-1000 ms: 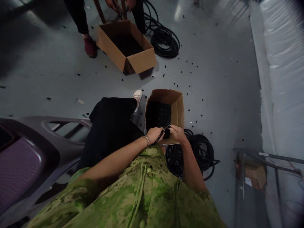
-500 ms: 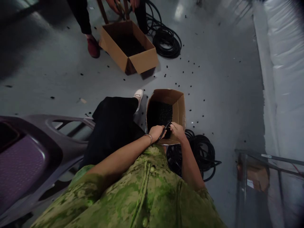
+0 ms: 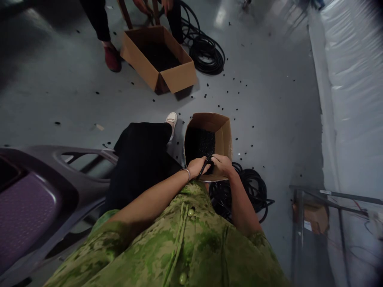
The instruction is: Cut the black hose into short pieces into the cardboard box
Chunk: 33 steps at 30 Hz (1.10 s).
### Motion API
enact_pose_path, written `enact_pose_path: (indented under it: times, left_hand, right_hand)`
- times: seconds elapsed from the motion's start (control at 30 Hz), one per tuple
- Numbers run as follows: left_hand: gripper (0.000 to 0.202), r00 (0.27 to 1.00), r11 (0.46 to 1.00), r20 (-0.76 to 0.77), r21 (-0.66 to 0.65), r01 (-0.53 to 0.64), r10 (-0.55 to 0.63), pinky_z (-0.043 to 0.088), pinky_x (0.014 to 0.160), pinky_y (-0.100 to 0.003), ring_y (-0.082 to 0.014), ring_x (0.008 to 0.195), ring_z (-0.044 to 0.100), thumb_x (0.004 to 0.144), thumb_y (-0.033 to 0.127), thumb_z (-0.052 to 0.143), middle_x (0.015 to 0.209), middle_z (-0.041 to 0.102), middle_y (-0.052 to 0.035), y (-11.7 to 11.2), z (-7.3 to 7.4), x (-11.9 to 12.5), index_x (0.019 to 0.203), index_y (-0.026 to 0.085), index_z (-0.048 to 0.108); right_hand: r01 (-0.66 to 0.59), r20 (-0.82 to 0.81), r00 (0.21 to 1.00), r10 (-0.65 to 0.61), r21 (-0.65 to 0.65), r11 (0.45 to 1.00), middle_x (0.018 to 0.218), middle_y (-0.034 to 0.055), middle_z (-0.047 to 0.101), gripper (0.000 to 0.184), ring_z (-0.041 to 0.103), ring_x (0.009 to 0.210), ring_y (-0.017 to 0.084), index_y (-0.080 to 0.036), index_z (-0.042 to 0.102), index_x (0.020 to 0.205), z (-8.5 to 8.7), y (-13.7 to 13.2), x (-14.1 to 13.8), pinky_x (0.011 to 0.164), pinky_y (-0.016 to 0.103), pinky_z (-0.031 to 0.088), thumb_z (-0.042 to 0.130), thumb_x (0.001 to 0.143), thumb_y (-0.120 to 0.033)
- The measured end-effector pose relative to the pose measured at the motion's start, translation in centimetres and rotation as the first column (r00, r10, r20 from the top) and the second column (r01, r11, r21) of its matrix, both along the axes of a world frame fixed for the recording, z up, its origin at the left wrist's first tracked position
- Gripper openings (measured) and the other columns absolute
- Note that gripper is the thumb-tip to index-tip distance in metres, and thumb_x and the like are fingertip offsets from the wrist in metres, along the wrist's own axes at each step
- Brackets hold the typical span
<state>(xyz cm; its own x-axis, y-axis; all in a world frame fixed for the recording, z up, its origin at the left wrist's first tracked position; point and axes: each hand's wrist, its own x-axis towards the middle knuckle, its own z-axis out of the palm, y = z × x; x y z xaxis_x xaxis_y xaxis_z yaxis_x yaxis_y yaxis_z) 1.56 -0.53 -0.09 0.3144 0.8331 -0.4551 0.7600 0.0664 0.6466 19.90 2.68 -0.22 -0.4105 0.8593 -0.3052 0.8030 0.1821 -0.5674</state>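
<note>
Hands [image 3: 197, 166] clenched – black hose [image 3: 207, 164] (over box [image 3: 225, 133])

- green camo-pattern fabric shirt [image 3: 185, 247]
- brown cardboard box [image 3: 225, 137], black bits [image 3: 200, 143] inside
- black rubber hose [image 3: 254, 185]
- grey concrete floor [image 3: 269, 111] w/ black specks [image 3: 220, 107]
- purple plastic chair seat [image 3: 24, 207], grey frame [image 3: 89, 153]
- dark red shoe [image 3: 111, 59]

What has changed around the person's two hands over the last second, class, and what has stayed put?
The right hand has slid leftward until it meets the left hand, closing the gap between them; both now clasp the black tubing above the near cardboard box. Nothing was let go. The box, the hose coil on the floor beside it and the far box lie as before.
</note>
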Motion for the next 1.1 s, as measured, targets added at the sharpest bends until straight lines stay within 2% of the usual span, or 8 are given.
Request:
enact_pose_path:
  times: [0.17, 0.43, 0.6, 0.73, 0.87, 0.97, 1.1]
  left_hand:
    - [0.028, 1.0, 1.0, -0.025, -0.003, 0.004, -0.004, 0.049, 0.074, -0.027, -0.0233, 0.092, 0.071, 0.093, 0.038, 0.052, 0.1, 0.074, -0.011, 0.0, 0.3, 0.0, 0.108, 0.018, 0.066]
    - [0.023, 0.997, 0.998, 0.038, 0.002, -0.067, 0.067, 0.048, 0.069, -0.024, -0.018, 0.075, 0.07, 0.092, 0.033, 0.054, 0.081, 0.073, -0.0053, 0.0, -0.6, 0.0, 0.104, 0.02, 0.068]
    - [0.027, 0.998, 0.997, 0.011, 0.023, -0.068, 0.067, 0.047, 0.068, -0.024, -0.0177, 0.072, 0.07, 0.094, 0.033, 0.048, 0.077, 0.073, -0.0063, 0.2, 0.2, -0.1, 0.105, 0.017, 0.067]
    - [0.027, 0.997, 0.996, -0.016, 0.054, -0.075, 0.076, 0.048, 0.071, -0.027, -0.0219, 0.08, 0.071, 0.095, 0.033, 0.048, 0.082, 0.074, -0.0103, 0.5, 0.6, -0.1, 0.105, 0.016, 0.067]
    - [0.028, 0.998, 0.996, -0.035, 0.068, -0.051, 0.054, 0.048, 0.073, -0.027, -0.0229, 0.087, 0.072, 0.095, 0.034, 0.048, 0.091, 0.075, -0.0103, 0.5, 0.2, 0.0, 0.109, 0.018, 0.066]
    - [0.029, 1.0, 0.997, -0.019, 0.077, -0.021, 0.022, 0.048, 0.074, -0.027, -0.0231, 0.09, 0.072, 0.094, 0.036, 0.05, 0.097, 0.075, -0.0103, 0.4, 0.0, 0.1, 0.113, 0.02, 0.064]
    - [0.031, 0.999, 0.996, -0.033, 0.083, 0.03, -0.027, 0.049, 0.075, -0.028, -0.0245, 0.09, 0.072, 0.093, 0.036, 0.051, 0.099, 0.075, -0.0115, 0.2, -0.2, 0.2, 0.117, 0.02, 0.062]
  right_hand:
    - [-0.014, 0.06, 0.998, 0.015, -0.004, 1.0, 0.088, 0.0022, 0.074, 0.025, 0.064, 0.09, 0.02, -0.026, 0.072, 0.092, 0.1, 0.4, -0.1, 0.073, 0.023, 0.041, 0.05, 0.097, -0.038]
    - [-0.045, 0.083, 0.996, 0.043, 0.015, 0.999, 0.087, 0.0036, 0.074, 0.027, 0.064, 0.085, 0.02, -0.024, 0.071, 0.086, 0.0, 1.3, -0.2, 0.07, 0.024, 0.039, 0.051, 0.097, -0.038]
    - [-0.045, 0.164, 0.986, 0.033, 0.072, 0.996, 0.087, 0.0049, 0.074, 0.03, 0.064, 0.083, 0.02, -0.024, 0.071, 0.088, 0.3, 1.4, -0.8, 0.068, 0.025, 0.038, 0.047, 0.099, -0.039]
    - [0.018, 0.236, 0.971, -0.044, 0.111, 0.994, 0.09, 0.0066, 0.074, 0.029, 0.064, 0.082, 0.021, -0.024, 0.071, 0.093, 0.3, 1.1, -1.6, 0.067, 0.027, 0.037, 0.046, 0.1, -0.039]
    - [0.075, 0.174, 0.98, -0.093, 0.11, 0.991, 0.082, 0.0047, 0.073, 0.03, 0.064, 0.077, 0.019, -0.023, 0.069, 0.09, 0.1, 0.5, -1.6, 0.069, 0.026, 0.038, 0.043, 0.101, -0.033]
    - [0.037, 0.138, 0.989, -0.051, 0.099, 0.994, 0.08, 0.0036, 0.072, 0.026, 0.063, 0.077, 0.018, -0.023, 0.069, 0.091, 0.2, 0.2, -0.9, 0.07, 0.025, 0.039, 0.045, 0.1, -0.029]
    - [-0.079, 0.146, 0.987, 0.069, 0.065, 0.995, 0.082, 0.0038, 0.072, 0.024, 0.062, 0.077, 0.017, -0.022, 0.07, 0.091, 0.6, 0.4, 0.1, 0.071, 0.024, 0.039, 0.048, 0.099, -0.028]
